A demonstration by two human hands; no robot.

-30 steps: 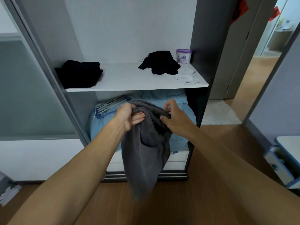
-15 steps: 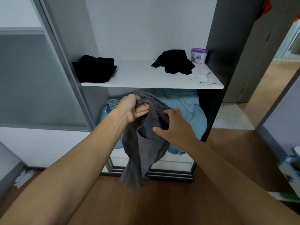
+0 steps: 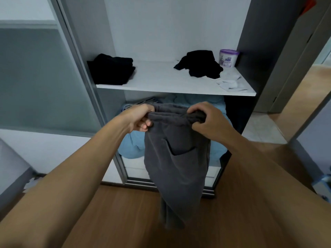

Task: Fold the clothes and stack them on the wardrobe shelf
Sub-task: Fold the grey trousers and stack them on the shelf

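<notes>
Dark grey shorts [image 3: 176, 158] with a back pocket hang in the air in front of the open wardrobe. My left hand [image 3: 138, 118] grips the left end of their waistband and my right hand [image 3: 208, 120] grips the right end, so the band is stretched between them. Above, the white wardrobe shelf [image 3: 161, 77] carries a folded black stack [image 3: 112, 69] at its left end. A crumpled black garment [image 3: 199, 64] lies at its right, with a white garment [image 3: 230, 82] beside it near the front edge.
A purple-lidded tub [image 3: 228, 58] stands at the shelf's back right corner. Under the shelf lie a bunched light blue blanket [image 3: 217, 106] and some hangers [image 3: 136, 103]. A sliding door frame [image 3: 86, 86] rises at the left. Wooden floor [image 3: 125, 212] lies below; a doorway [image 3: 308, 90] opens to the right.
My hands have pulled apart along the waistband, so the bunched shorts now hang spread out flat. The view has shifted closer to the wardrobe.
</notes>
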